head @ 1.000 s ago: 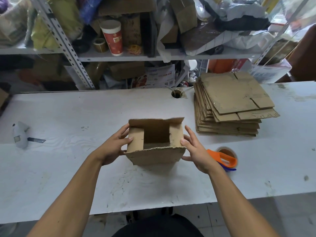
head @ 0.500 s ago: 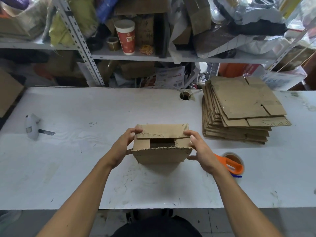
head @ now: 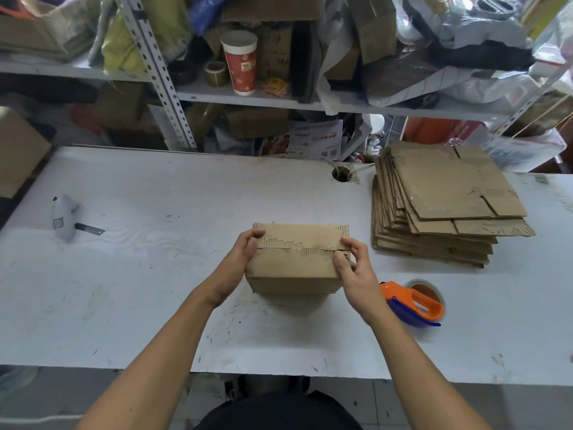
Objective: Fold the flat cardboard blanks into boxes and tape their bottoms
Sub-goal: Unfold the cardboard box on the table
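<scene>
A small brown cardboard box (head: 297, 259) stands on the white table (head: 155, 290), its two long flaps folded down and meeting along a ragged seam on top. My left hand (head: 245, 252) grips the box's left end, fingers curled over the far flap. My right hand (head: 350, 262) holds the right end, thumb and fingers pinching at the seam. A stack of flat cardboard blanks (head: 443, 206) lies to the right. An orange and blue tape dispenser (head: 412, 302) with a roll of brown tape lies just right of my right wrist.
A white handheld device (head: 65, 218) with a dark blade-like strip lies at the table's left. A cable hole (head: 341, 174) sits at the back edge. Cluttered metal shelves (head: 248, 94) rise behind the table. A cardboard piece (head: 18, 150) leans at the far left.
The box's top was open a second ago; both hands folded the far and near flaps down until they now meet. The view also shifted slightly.
</scene>
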